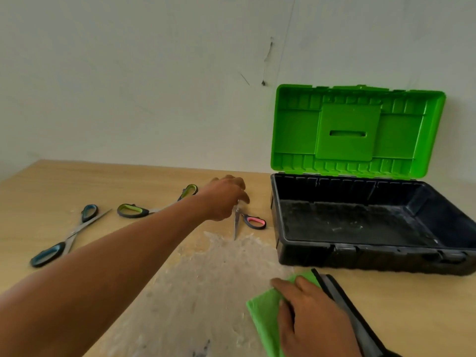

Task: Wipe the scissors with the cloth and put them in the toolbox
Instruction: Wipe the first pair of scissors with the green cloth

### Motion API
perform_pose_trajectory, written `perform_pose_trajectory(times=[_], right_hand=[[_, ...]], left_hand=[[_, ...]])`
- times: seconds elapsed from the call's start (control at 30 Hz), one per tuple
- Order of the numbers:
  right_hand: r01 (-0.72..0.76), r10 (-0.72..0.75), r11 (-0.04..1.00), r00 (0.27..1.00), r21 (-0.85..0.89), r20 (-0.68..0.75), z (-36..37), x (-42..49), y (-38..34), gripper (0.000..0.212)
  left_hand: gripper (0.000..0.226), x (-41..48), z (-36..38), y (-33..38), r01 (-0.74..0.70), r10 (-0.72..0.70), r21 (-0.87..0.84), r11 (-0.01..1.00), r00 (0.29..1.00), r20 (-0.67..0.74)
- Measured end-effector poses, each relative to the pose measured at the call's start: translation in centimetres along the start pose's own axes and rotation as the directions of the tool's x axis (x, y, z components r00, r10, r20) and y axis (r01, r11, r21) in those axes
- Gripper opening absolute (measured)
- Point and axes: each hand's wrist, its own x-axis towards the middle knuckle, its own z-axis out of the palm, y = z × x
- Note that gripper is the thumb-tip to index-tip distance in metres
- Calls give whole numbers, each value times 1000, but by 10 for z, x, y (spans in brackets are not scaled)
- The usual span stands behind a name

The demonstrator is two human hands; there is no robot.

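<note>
Three pairs of scissors lie open on the wooden table. My left hand [226,197] reaches across and pinches the pink-handled scissors [253,222] near their pivot; one blade points toward me. Green-handled scissors [131,210] lie behind my forearm, partly hidden by it. Blue-handled scissors [68,238] lie at the far left. My right hand [311,315] rests flat on the green cloth [265,320] near the table's front. The toolbox [280,217] stands at the right, black base empty, green lid upright.
A dark grey flat object [345,305] lies beside my right hand, over the cloth's edge. A white dusty smear [219,274] covers the table's middle. The wall stands right behind the table and the toolbox lid leans near it.
</note>
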Motion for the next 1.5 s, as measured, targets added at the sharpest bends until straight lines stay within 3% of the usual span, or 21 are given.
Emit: perform_pose_trajectory(times=[0.2,0.4,0.5,0.7,0.97,1.07,1.2,1.3,1.4,1.5], right_hand=[[6,-7,1000,998,-11,-66,1,2,3,33],[70,-66,997,988,23,-139,-3,4,3,20],[138,-135,990,966,-4,-221,-4,5,2,4],[179,-173,983,974,28,-144,-1,9,18,11],[32,-24,998,989,53,-149,6,-5,19,4],[-22,30,993,997,114,-67,7,-8,21,6],[4,35,822,998,570,-56,-12,-22,14,20],[89,-21,628,995,773,-97,-30,-32,-1,11],[154,-44,430,988,890,-150,-43,-38,-17,12],[175,-65,282,984,943,-163,-46,-37,-36,14]], left_hand=[[29,25,8,-15,-210,209,-38,977,978,-15],[32,23,5,-22,-286,288,-45,957,957,43],[24,24,5,-24,-290,292,-46,956,956,31],[23,20,-1,-22,-288,288,-7,957,953,96],[20,-5,-26,-35,-242,247,-51,969,959,139],[25,-31,-43,-37,-187,201,-131,974,973,110],[20,-81,-64,-33,-75,70,-292,954,997,-30],[13,-128,-71,-19,8,-99,-512,859,983,-152],[5,-173,-70,6,48,-276,-789,612,948,-156],[2,-207,-64,29,39,-378,-934,356,920,-106]])
